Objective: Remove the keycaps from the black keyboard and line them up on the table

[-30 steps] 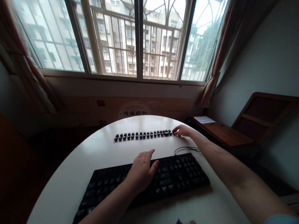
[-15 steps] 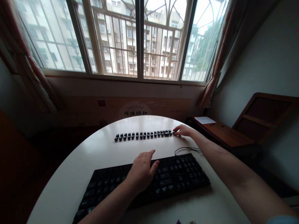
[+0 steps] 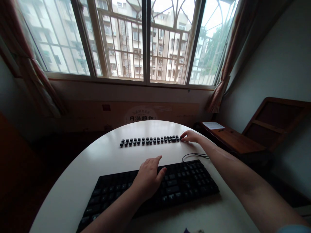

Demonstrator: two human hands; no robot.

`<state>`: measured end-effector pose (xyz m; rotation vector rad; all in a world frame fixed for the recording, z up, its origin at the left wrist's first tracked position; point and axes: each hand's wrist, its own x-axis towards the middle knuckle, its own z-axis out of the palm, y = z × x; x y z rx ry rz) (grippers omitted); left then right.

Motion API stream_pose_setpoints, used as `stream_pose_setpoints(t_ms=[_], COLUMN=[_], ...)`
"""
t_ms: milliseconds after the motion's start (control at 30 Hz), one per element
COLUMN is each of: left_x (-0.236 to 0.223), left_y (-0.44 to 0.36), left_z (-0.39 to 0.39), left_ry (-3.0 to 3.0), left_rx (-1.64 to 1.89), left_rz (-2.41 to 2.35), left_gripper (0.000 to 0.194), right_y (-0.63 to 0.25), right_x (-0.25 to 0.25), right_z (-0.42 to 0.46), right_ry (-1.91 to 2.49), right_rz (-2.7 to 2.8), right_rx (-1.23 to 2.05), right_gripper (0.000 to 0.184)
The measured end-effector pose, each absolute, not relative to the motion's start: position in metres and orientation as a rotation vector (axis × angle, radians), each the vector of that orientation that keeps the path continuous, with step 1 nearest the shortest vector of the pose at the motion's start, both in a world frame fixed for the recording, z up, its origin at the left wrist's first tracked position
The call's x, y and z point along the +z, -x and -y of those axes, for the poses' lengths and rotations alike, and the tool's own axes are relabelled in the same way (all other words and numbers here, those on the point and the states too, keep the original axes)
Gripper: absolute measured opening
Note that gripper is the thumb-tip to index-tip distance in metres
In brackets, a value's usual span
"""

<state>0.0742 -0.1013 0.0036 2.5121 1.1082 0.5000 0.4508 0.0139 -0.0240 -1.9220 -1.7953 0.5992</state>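
Observation:
A black keyboard (image 3: 172,183) lies slightly slanted across the near part of a white round table (image 3: 70,181). Over its middle hovers or rests my left hand (image 3: 148,177), with thumb and index finger apart and nothing held; it hides some of the keys. Farther back, small black keycaps (image 3: 151,140) stand in two neat rows running left to right. At the right end of these rows is my right hand (image 3: 190,136), its fingertips pinched around a dark keycap (image 3: 180,138), which they mostly cover.
A black cable (image 3: 193,155) leaves the keyboard's back edge, under my right forearm. To the right stands a wooden chair (image 3: 245,142) with a paper (image 3: 213,125) on it. A small, partly cut-off object (image 3: 186,230) lies at the bottom edge. Windows are behind the table.
Almost nothing differs. The view has shifted very slightly; both hands stay in their places, the right one still at the end of the keycap rows.

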Motion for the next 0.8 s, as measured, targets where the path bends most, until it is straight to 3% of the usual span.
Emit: stream_pose_setpoints(t_ms=[333, 533, 667, 800], left_x=[0.002, 0.004, 0.006, 0.007], left_y=[-0.075, -0.074, -0.075, -0.076], left_z=[0.1, 0.101, 0.103, 0.107], left_ry=[-2.529, -2.566, -2.652, -2.721], left_rx=[0.498, 0.493, 0.549, 0.595], left_rz=[-1.099, -1.065, -0.976, -0.887], left_gripper=[0.054, 0.05, 0.04, 0.033], right_y=[-0.44, -0.408, -0.368, -0.338], right_x=[0.011, 0.047, 0.046, 0.029], right_z=[0.01, 0.076, 0.14, 0.168], right_ry=[1.718, 1.503, 1.381, 1.317], right_rz=[1.68, 1.444, 1.378, 1.399], right_rx=[0.36, 0.222, 0.504, 0.852], right_gripper=[0.032, 0.069, 0.066, 0.05])
